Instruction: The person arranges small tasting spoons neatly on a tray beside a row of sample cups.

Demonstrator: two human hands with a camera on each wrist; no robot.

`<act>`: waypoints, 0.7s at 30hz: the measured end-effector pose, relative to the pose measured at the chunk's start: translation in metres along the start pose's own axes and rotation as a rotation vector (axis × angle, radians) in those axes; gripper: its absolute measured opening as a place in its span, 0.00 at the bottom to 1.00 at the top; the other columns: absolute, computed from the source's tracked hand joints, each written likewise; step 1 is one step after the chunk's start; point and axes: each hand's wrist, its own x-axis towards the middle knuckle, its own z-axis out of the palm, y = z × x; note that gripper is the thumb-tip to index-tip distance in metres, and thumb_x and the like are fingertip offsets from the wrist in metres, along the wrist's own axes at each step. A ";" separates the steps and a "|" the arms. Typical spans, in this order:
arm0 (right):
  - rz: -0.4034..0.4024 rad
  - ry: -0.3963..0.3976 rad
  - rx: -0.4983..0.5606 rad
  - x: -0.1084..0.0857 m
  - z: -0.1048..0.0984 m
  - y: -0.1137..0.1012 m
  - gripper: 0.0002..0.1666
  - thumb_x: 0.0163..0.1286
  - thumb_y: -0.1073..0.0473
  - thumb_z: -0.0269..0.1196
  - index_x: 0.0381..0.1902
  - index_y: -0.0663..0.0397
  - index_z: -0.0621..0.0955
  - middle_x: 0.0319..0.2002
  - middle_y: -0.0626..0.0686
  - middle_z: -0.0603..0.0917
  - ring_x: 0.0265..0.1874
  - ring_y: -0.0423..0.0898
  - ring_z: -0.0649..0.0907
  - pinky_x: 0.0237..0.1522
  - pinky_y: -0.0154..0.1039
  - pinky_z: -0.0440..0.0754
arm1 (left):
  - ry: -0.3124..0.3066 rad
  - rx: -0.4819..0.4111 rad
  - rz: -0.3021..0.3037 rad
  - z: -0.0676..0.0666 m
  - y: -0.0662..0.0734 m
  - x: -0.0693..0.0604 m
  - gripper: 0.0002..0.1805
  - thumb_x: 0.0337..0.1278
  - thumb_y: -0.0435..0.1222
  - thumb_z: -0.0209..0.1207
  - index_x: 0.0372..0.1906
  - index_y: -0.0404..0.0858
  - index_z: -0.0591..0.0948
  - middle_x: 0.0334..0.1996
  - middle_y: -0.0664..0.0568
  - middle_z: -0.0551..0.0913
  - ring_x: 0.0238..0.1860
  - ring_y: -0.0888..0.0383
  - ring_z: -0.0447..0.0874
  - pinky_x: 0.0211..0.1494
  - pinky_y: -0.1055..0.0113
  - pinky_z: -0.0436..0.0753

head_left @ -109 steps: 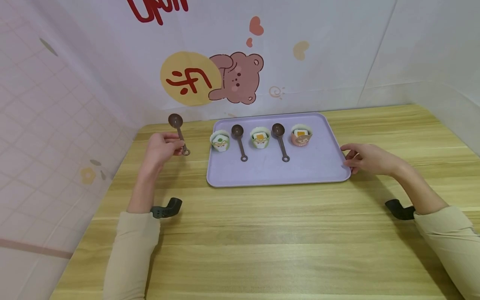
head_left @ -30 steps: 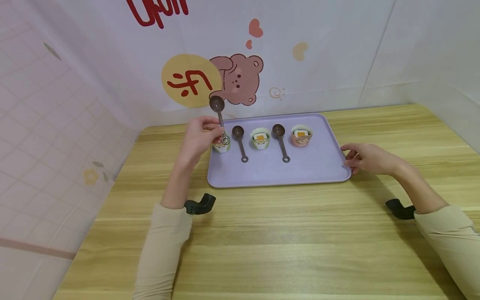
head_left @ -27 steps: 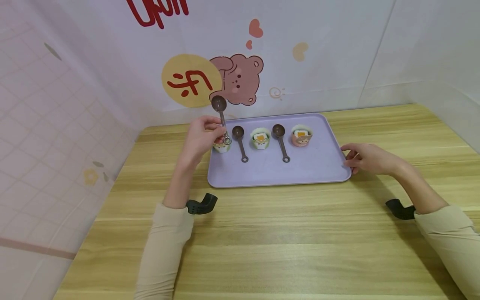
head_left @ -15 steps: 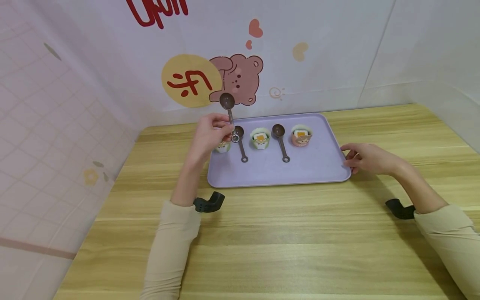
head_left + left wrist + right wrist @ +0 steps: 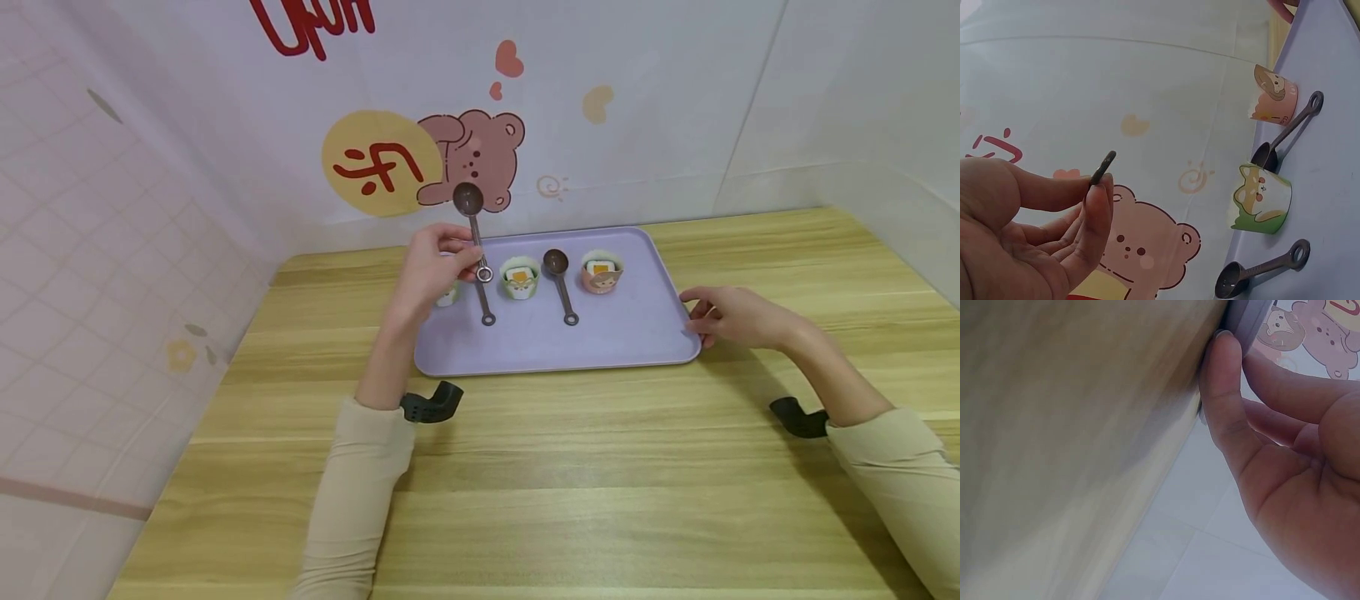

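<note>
My left hand [image 5: 437,262] pinches a brown measuring spoon [image 5: 468,200] by its handle, above the left part of a lilac tray [image 5: 555,346]. The held spoon's bowl points away from me; in the left wrist view only the handle end [image 5: 1104,167] shows past the fingers. Below it, a second measuring spoon [image 5: 486,304] lies on the tray, its bowl hidden. A third spoon [image 5: 562,287] lies between a green paper cup [image 5: 521,290] and a pink one [image 5: 602,283]. My left hand partly covers another green cup [image 5: 447,297]. My right hand [image 5: 738,318] grips the tray's right edge.
The tray lies on a wooden table [image 5: 570,483] near its back edge. Behind it rises a white wall sheet [image 5: 660,158] with a printed bear. White blocks with orange tops [image 5: 600,267] sit inside two cups. A black mount [image 5: 435,402] juts from my left wrist.
My left hand has carried the spoon rightward from beside the tray, past the left cup, over the left spoon lying on the tray. The right hand stays at the tray's edge.
</note>
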 end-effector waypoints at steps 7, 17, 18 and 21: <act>-0.001 0.005 0.002 0.001 0.001 0.002 0.27 0.72 0.72 0.59 0.64 0.83 0.65 0.40 0.63 0.83 0.30 0.49 0.85 0.34 0.39 0.86 | -0.004 -0.021 0.000 0.009 0.005 0.000 0.16 0.65 0.26 0.63 0.55 0.27 0.77 0.37 0.43 0.81 0.26 0.57 0.81 0.35 0.70 0.86; -0.005 0.006 -0.005 0.001 0.001 0.003 0.27 0.72 0.73 0.59 0.64 0.83 0.65 0.40 0.62 0.83 0.31 0.50 0.85 0.34 0.39 0.86 | -0.018 -0.055 0.009 0.024 0.008 0.003 0.16 0.66 0.26 0.62 0.56 0.27 0.77 0.37 0.43 0.81 0.24 0.59 0.80 0.34 0.71 0.85; -0.006 0.005 -0.003 0.001 0.001 0.003 0.27 0.72 0.73 0.59 0.64 0.83 0.65 0.40 0.62 0.83 0.31 0.50 0.85 0.34 0.40 0.86 | -0.018 -0.058 0.014 0.025 0.008 0.003 0.16 0.66 0.26 0.62 0.55 0.27 0.77 0.37 0.43 0.82 0.24 0.59 0.80 0.33 0.72 0.85; -0.006 0.002 0.001 0.001 0.000 0.003 0.28 0.72 0.73 0.59 0.64 0.84 0.65 0.40 0.62 0.83 0.31 0.50 0.85 0.34 0.40 0.86 | -0.020 -0.068 0.028 0.029 0.009 0.004 0.15 0.65 0.26 0.62 0.55 0.27 0.78 0.36 0.44 0.82 0.23 0.59 0.80 0.32 0.73 0.84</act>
